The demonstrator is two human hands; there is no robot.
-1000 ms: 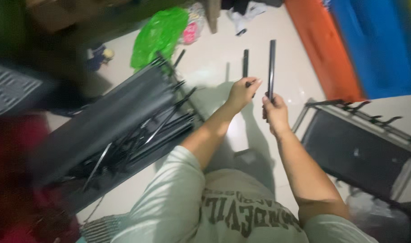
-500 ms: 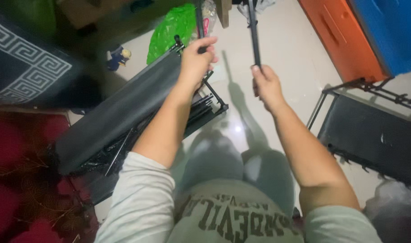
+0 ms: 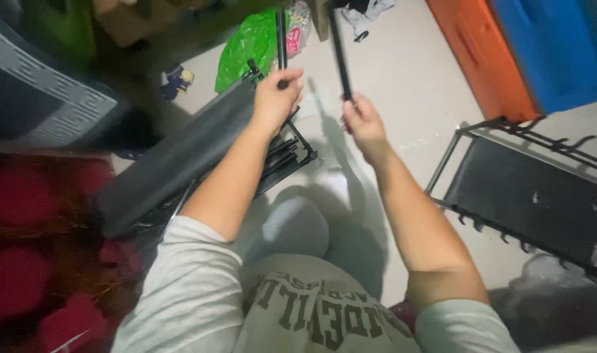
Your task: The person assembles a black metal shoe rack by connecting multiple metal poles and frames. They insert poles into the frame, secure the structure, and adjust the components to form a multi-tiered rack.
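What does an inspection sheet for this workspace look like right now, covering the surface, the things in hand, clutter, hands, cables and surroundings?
Surface: pale tiled floor, with a red rug at the left.
Things in hand: two black rods, left rod and right rod, both held upright and apart.
Clutter: pile of dark fabric panel and black tubes, green plastic bag, small toy figure.
Hands: left hand closed on the left rod; right hand closed on the lower end of the right rod.
Cables: nothing seen.
Surroundings: black framed shelf panel at the right, orange and blue box behind it, patterned dark mat.
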